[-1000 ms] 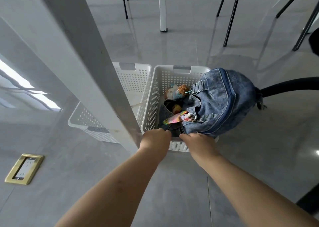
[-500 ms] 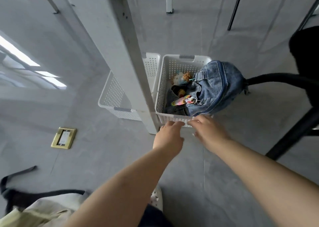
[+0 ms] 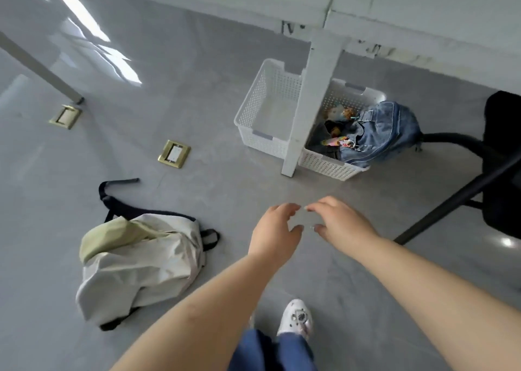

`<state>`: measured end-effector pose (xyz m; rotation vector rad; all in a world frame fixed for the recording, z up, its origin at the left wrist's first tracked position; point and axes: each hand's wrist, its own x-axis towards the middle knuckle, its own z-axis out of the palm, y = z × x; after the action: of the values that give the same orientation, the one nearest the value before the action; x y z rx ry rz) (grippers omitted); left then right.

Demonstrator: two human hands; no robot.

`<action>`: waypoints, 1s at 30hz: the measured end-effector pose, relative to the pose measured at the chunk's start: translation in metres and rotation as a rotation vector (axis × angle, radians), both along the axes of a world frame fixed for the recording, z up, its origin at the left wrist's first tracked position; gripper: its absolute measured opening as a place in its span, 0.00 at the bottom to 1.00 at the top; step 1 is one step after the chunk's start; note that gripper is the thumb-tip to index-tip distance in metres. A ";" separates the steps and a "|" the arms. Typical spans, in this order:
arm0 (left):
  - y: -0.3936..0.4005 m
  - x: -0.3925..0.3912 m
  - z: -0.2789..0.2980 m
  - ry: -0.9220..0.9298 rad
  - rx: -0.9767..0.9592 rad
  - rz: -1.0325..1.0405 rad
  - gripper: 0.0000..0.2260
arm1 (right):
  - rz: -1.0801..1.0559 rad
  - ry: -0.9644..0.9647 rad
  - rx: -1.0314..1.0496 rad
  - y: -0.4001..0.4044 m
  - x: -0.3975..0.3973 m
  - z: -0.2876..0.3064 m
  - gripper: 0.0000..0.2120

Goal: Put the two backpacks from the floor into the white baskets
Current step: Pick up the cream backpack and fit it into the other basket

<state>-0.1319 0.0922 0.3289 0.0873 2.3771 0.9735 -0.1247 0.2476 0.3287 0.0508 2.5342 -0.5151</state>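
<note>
In the head view, the left hand (image 3: 275,233) and right hand (image 3: 339,224) hung side by side above the grey floor, fingers loosely curled and holding nothing. Beyond the right hand, the denim backpack (image 3: 377,133) sat in the right white basket (image 3: 328,167), bulging over its rim, beside the empty left white basket (image 3: 253,128). The cream backpack (image 3: 141,263) lay on the floor left of the left hand.

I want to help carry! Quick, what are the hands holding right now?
Left hand: open, fingers loosely curled, holding nothing.
Right hand: open, fingers loosely curled, holding nothing.
</note>
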 end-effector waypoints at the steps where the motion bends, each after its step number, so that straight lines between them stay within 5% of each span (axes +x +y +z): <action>1: -0.017 0.004 0.005 0.005 -0.004 0.029 0.19 | 0.002 0.000 -0.017 -0.015 0.002 0.003 0.21; 13: -0.345 0.088 0.031 -0.112 -0.073 0.506 0.16 | 0.194 -0.153 -0.051 -0.292 0.067 -0.002 0.21; 18: -0.463 0.120 0.023 -0.159 -0.106 0.549 0.16 | 0.246 -0.241 0.052 -0.370 0.099 -0.011 0.22; 30: -0.556 0.092 -0.084 -0.185 -0.097 0.602 0.19 | 0.110 -0.290 0.162 -0.434 0.074 -0.106 0.23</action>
<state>-0.0400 -0.4643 0.2447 -0.7606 2.3072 1.0634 -0.0505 -0.1869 0.2229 0.0427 2.2740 -0.2384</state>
